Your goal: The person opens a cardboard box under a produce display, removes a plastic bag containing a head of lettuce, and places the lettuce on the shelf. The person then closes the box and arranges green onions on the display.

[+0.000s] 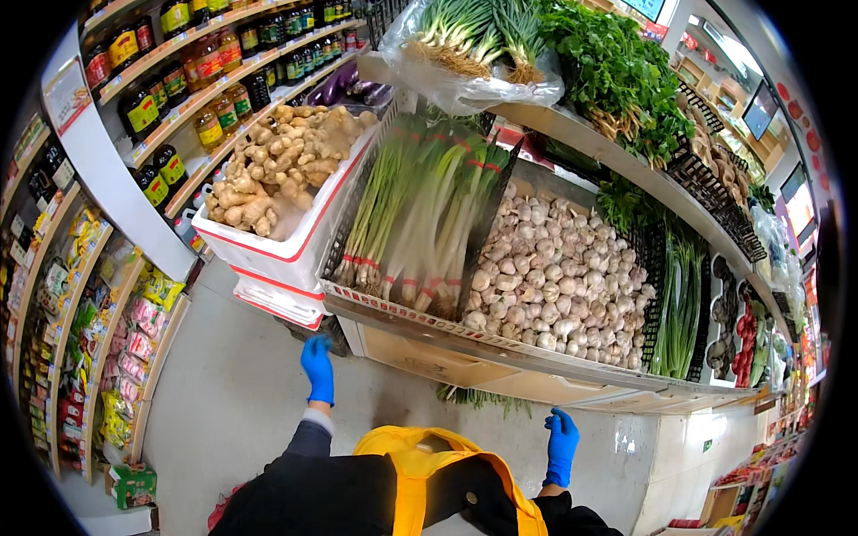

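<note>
My left hand [318, 368], in a blue glove, is held over the floor near white foam boxes [268, 244] heaped with ginger root [278, 167]. My right hand [561, 445], gloved in blue too, hangs in front of the produce stand at the right. Both hands look empty, fingers apart and partly curled. Facing me, a black crate holds leeks [439, 221] and thinner green onions [382, 208] bound with red bands. Beside them lies a wide bed of garlic bulbs [556, 281]. A yellow apron [412, 462] covers my front.
Scallions [469, 33] in clear plastic and leafy herbs [606, 74] lie on the raised shelf. Shelves of bottled sauces [214, 87] and packaged snacks [137, 342] stand left. Greens [486, 398] stick out beneath the stand's front edge [482, 338]. A green carton [133, 486] sits lower left.
</note>
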Action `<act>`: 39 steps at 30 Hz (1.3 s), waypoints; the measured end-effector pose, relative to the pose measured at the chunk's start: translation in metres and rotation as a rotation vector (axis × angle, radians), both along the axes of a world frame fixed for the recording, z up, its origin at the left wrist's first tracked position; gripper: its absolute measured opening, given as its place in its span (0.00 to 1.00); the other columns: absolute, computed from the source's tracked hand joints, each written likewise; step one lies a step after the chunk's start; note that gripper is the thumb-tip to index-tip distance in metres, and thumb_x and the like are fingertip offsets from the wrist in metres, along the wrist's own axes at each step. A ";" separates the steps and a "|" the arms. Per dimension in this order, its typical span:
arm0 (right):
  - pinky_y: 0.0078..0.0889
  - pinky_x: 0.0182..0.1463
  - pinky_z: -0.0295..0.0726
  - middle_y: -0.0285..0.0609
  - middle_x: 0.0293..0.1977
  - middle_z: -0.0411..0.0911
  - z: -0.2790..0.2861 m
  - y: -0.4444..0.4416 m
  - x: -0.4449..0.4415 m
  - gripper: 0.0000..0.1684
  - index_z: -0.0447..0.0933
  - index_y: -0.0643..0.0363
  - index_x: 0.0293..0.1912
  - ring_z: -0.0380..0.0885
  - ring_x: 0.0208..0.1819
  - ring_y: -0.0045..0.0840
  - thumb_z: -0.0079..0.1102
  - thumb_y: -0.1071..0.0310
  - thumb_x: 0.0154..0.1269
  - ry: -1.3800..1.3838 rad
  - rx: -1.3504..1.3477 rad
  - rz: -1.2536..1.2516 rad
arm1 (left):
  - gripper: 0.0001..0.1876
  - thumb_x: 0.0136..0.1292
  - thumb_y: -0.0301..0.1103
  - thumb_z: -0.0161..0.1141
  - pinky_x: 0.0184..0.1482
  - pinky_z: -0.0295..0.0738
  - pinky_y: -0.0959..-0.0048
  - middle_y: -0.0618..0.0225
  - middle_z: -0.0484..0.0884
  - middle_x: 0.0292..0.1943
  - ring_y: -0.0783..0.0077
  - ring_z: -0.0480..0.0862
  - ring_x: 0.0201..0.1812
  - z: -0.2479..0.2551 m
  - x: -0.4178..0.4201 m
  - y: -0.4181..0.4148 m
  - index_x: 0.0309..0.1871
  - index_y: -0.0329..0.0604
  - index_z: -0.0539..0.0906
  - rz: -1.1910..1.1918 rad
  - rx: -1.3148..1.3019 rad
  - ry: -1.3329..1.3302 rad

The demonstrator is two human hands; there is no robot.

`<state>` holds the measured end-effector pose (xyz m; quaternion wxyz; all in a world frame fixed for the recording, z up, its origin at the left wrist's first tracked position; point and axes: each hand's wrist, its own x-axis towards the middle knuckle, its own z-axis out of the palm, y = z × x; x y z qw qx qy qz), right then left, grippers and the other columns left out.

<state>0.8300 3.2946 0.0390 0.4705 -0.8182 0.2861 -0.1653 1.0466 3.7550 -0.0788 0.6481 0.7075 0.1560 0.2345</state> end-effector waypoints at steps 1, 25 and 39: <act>0.23 0.36 0.76 0.42 0.28 0.77 -0.001 0.003 0.000 0.13 0.75 0.66 0.44 0.75 0.30 0.21 0.49 0.69 0.63 0.003 -0.002 -0.008 | 0.08 0.61 0.25 0.48 0.37 0.73 0.77 0.63 0.79 0.33 0.73 0.78 0.33 0.027 0.013 -0.010 0.39 0.33 0.77 -0.034 0.029 -0.041; 0.22 0.37 0.75 0.43 0.29 0.76 0.002 0.006 0.003 0.14 0.74 0.66 0.44 0.74 0.30 0.21 0.49 0.69 0.63 -0.033 0.048 -0.213 | 0.19 0.45 0.29 0.59 0.36 0.71 0.72 0.58 0.78 0.32 0.68 0.77 0.32 0.133 0.219 -0.010 0.41 0.27 0.74 -0.512 0.076 0.082; 0.22 0.36 0.75 0.42 0.30 0.76 -0.004 0.001 0.016 0.13 0.75 0.65 0.44 0.74 0.30 0.21 0.49 0.70 0.62 -0.042 0.081 -0.197 | 0.15 0.48 0.27 0.56 0.32 0.72 0.70 0.56 0.76 0.30 0.65 0.77 0.31 0.161 0.208 -0.048 0.40 0.31 0.71 -0.331 0.299 0.023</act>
